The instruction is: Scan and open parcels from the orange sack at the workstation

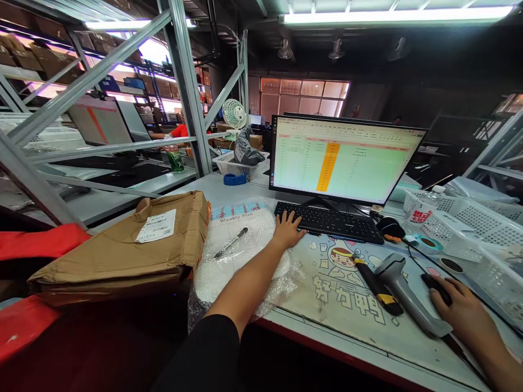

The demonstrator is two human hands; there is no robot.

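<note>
1. Landmark: the long black keyboard (339,224) on the pale tabletop (255,190). You have a wide black-framed monitor (347,158) directly behind it, its lit screen showing a spreadsheet with an orange column.
2. Your left hand (288,230) lies palm down at the keyboard's left end, fingers spread over the keys, gripping nothing.
3. Your right hand (460,305) is to the right and near side of the keyboard, curved over the black computer mouse (436,288) in a loose hold.
4. Near side of the keyboard, toward its right end: you have a grey pistol-shaped barcode scanner (412,299) lying on its side and, just left of it, a black-and-yellow utility knife (378,286). Below these, a printed cartoon desk mat (339,318).
5. Left of the keyboard: a white package in clear bubble wrap (212,277), partly beneath your left forearm. A black-and-white marker pen (231,243) lies across it; you can read "Weekly Plan" at its far end.
6. Farther left of the keyboard: a creased brown cardboard box (118,258) bearing a white paper label (156,226).
7. Right of the keyboard: white perforated plastic baskets (476,218).
</note>
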